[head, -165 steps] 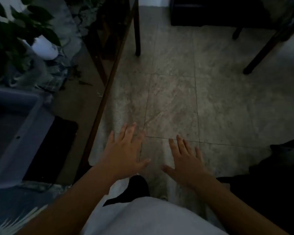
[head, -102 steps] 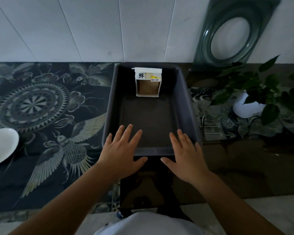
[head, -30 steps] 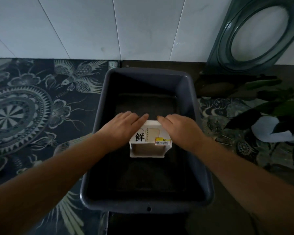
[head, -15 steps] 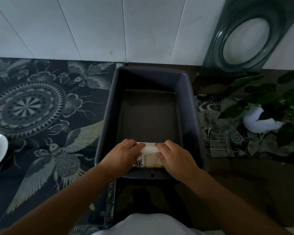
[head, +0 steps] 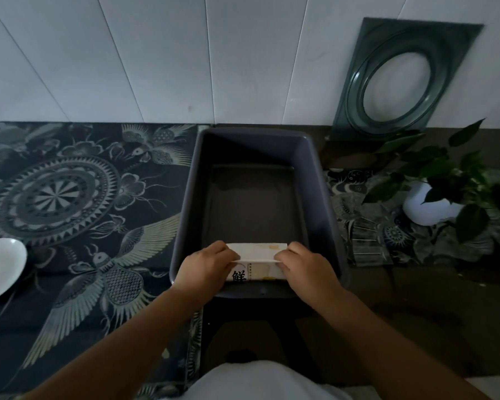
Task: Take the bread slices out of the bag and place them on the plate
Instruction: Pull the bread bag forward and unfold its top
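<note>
A white bread bag (head: 257,255) with a black character and yellow label sits at the near end of a dark grey bin (head: 185,215). My left hand (head: 204,268) grips the bag's left end and my right hand (head: 306,268) grips its right end, fingers curled over the top edge. The bread inside is hidden. A white plate (head: 0,265) lies at the far left edge of the view on the patterned cloth.
A dark patterned cloth (head: 78,220) covers the table left of the bin. A potted plant in a white pot (head: 433,209) stands at the right. A dark green oval-holed panel (head: 399,79) leans on the white tiled wall.
Both hands reached into the bin, took the bag at its far end and drew it to the near end. Over the last half second it has risen slightly between my hands.
</note>
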A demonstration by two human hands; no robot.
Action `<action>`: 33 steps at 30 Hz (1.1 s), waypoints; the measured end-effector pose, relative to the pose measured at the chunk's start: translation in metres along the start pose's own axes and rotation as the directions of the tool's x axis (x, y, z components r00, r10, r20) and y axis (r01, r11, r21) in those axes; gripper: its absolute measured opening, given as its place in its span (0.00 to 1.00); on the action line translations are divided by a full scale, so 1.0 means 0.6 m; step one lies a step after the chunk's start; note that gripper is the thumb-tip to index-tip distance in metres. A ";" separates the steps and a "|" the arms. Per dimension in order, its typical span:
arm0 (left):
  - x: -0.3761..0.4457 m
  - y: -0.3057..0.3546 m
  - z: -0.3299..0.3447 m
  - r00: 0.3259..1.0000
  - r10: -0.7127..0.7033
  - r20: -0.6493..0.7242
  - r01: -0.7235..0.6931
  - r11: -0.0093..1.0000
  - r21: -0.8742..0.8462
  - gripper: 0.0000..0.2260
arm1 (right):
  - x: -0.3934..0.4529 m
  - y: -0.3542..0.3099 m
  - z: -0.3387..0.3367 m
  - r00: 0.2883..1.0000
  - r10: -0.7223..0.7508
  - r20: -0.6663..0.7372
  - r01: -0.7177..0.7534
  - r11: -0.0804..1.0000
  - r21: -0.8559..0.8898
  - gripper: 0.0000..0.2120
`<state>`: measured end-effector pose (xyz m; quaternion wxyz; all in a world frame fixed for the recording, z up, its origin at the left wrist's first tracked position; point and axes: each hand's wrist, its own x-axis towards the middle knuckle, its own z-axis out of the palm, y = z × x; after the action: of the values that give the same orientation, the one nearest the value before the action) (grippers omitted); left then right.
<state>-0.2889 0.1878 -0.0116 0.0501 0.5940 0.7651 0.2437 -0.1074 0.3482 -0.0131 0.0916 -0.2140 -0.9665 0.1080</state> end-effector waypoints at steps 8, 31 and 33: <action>0.010 -0.013 -0.008 0.997 0.071 0.015 -0.069 0.994 -0.087 0.07 | -0.004 0.009 -0.001 0.997 0.026 -0.071 -0.018 0.993 0.113 0.05; 0.014 -0.022 -0.046 0.981 0.193 0.031 -0.190 0.979 -0.071 0.11 | 0.008 0.016 -0.028 0.949 0.180 0.260 -0.284 0.846 0.451 0.11; 0.015 -0.020 -0.046 0.984 0.175 0.014 -0.174 0.981 -0.084 0.10 | 0.008 0.015 -0.027 0.965 0.173 0.196 -0.241 0.877 0.415 0.07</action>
<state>-0.3120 0.1858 0.0092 0.0611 0.6587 0.6988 0.2721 -0.1043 0.3612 0.0010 0.0506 -0.2815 -0.8934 0.3465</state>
